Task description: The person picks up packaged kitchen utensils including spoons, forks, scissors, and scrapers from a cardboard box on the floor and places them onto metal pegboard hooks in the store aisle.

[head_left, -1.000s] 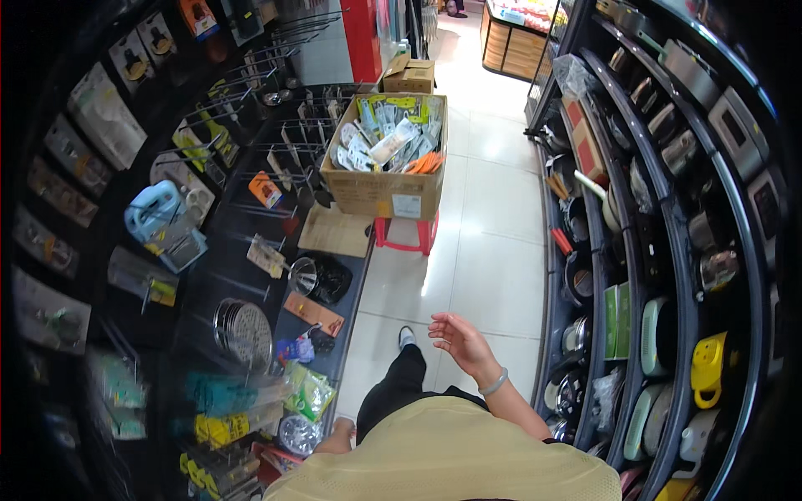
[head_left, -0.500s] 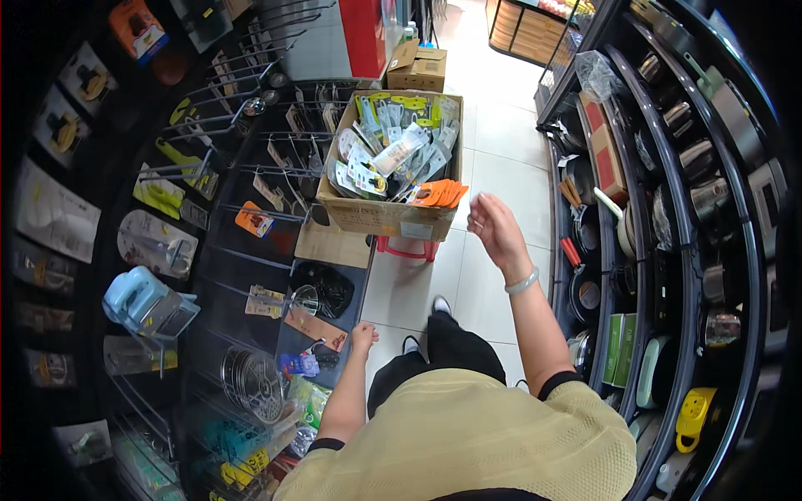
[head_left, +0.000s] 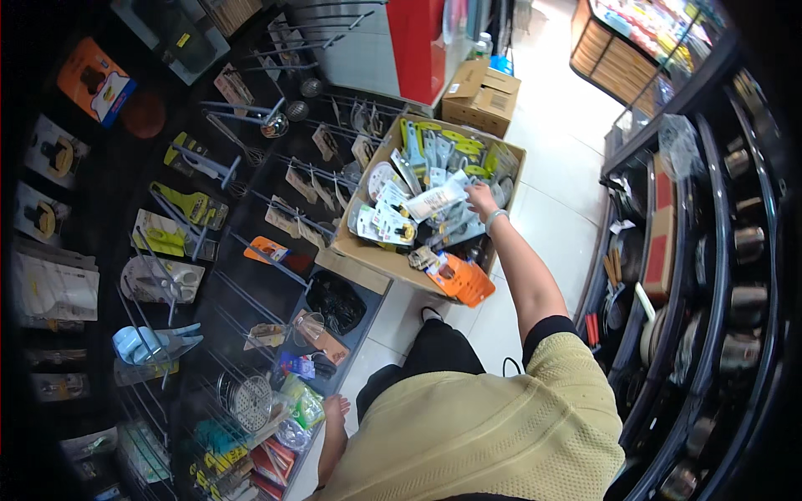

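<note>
My right hand [head_left: 480, 200] reaches into a cardboard box [head_left: 380, 260] full of packaged kitchen tools. Its fingers are closed on the right end of a white packet [head_left: 437, 197] lying on top of the pile; what is inside cannot be made out. Around it lie green-handled tools [head_left: 413, 144] and several white-carded packages [head_left: 393, 219]. Orange-carded packages [head_left: 461, 280] lean out over the box's near corner. Low at my left side, my left hand [head_left: 337, 407] hangs beside the shelf edge, fingers loosely apart, holding nothing.
Rack hooks [head_left: 225, 171] with hanging utensils jut out on the left. Below them, a ledge carries a black plastic bag [head_left: 336, 302] and a green packet [head_left: 304, 402]. Shelves of pans [head_left: 622, 250] line the right. A smaller carton [head_left: 480, 98] stands behind the box.
My right hand has gone from beside the box onto the white packet. My left hand has dropped back towards me. The orange packages now tip further over the near rim. The view has turned.
</note>
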Demonstrator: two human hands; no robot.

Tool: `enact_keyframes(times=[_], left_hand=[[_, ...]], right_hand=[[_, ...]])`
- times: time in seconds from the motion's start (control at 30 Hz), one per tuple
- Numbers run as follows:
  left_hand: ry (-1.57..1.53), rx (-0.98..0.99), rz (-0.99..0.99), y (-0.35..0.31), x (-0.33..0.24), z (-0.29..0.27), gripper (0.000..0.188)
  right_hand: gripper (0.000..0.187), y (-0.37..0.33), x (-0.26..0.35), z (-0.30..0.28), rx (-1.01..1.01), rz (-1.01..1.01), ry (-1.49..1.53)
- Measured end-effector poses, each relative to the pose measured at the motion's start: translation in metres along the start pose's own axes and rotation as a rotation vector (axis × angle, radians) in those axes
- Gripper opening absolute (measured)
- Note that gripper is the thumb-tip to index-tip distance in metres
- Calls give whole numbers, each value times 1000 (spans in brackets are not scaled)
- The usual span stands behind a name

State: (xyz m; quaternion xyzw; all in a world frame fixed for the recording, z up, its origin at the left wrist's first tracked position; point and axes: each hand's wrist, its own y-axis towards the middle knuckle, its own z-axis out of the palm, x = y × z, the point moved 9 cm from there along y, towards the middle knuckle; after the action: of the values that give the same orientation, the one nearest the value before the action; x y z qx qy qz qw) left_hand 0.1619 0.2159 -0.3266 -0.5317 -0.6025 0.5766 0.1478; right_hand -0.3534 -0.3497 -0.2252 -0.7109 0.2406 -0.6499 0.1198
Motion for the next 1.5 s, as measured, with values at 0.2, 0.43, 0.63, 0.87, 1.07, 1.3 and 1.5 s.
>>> enact_keyframes(times=[0.2,0.43,0.63,0.87,1.07,1.3,1.5], left_hand=[[227,-51,82,-47,-9,41,16],[290,-36,153,-62,-25,72,19],[463,38,432,-61,-79,115,20],[454,252,763,-105,-179,192,18],[225,416,993,-192,-270,251,43],[350,273,1561,-349,-329,254,124],[102,364,1347,-347,-324,225,106]], right_hand=[[51,104,-41,16,61,35,-298],[30,125,-40,7,0,-119,-462],[34,88,6,1,57,-296,-497],[28,-80,185,33,283,-815,-380],[37,-175,236,17,448,-906,154],[41,-300,258,81,842,-981,345],[37,-378,268,118,1023,-1076,147]])
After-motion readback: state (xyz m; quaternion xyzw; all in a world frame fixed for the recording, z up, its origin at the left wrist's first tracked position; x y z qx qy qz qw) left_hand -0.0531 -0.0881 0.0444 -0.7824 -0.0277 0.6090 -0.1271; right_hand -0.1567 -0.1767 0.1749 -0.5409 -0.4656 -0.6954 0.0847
